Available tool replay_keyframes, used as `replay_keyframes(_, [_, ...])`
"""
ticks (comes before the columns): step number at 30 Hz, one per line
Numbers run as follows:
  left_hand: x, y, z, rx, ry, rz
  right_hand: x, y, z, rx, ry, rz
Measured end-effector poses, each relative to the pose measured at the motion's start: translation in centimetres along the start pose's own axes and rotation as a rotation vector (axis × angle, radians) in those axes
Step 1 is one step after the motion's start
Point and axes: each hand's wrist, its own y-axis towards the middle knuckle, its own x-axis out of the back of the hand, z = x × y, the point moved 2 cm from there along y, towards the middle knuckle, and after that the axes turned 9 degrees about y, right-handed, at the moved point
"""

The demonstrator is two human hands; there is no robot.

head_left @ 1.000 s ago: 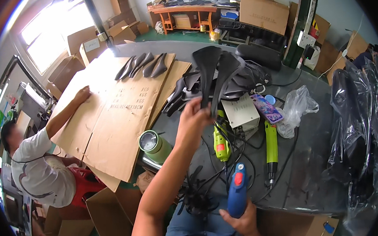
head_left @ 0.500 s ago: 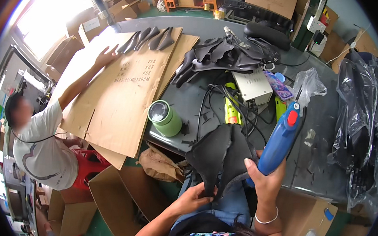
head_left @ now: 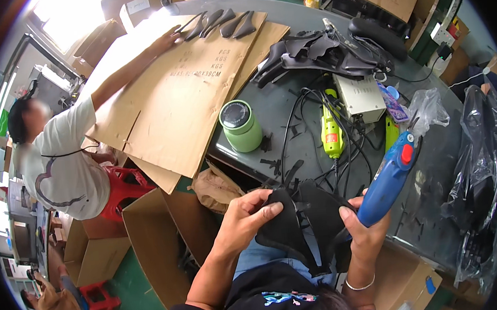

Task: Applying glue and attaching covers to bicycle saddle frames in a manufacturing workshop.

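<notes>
Work looked midway: left hand (head_left: 247,215) gripped the black piece (head_left: 302,223), right hand (head_left: 362,227) clasped the blue tool (head_left: 389,178) beside it; pile (head_left: 322,55) waited beyond

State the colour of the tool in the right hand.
Blue tool with a red button, head view.

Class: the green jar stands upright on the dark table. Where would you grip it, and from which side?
Grip the green jar around its round body, below the dark lid, coming from the near table edge. It stands upright, and cables crowd its right side.
</notes>
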Motion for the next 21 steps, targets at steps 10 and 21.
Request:
replay_keyframes(10, [1.1, -0.7, -0.8, 0.000, -0.216, -0.191, 0.2, 0.2, -0.2, -0.015, 0.053, 0.039])
replay_keyframes(21, [-0.3, -1.6, -2.8, -0.328, -0.167, -0.573, -2.6, -6.1, -2.2, 0.116, -0.586, 0.670])
